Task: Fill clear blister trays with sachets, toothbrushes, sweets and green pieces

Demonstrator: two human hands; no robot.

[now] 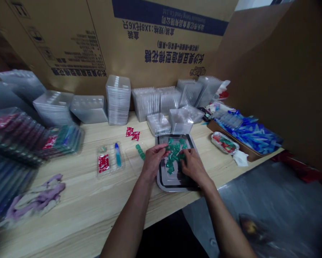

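Observation:
A metal tray [165, 182] holds a loose heap of small green translucent packets [174, 152]. My left hand [153, 161] is at the tray's left side, thumb and forefinger closed around a green packet at the heap's edge. Over the right part of the heap, my right hand [192, 164] has its fingers bent down onto a green packet; its fingertips are partly hidden. Left of the tray, a row of green packets [140, 152] lies on a clear plastic sheet or tray. Further left, a clear compartment tray [109, 163] contains a red packet [103, 163] and a blue pen-shaped tube [118, 155].
Stacks of clear plastic trays [118, 100] line the back, before a large cardboard box [123, 57]. Filled packs [15, 139] stand at left near purple-white gloves [37, 199]. Two red packets [132, 133] lie mid-table. At right are a foil container [224, 143] and a carton of blue tubes [252, 134].

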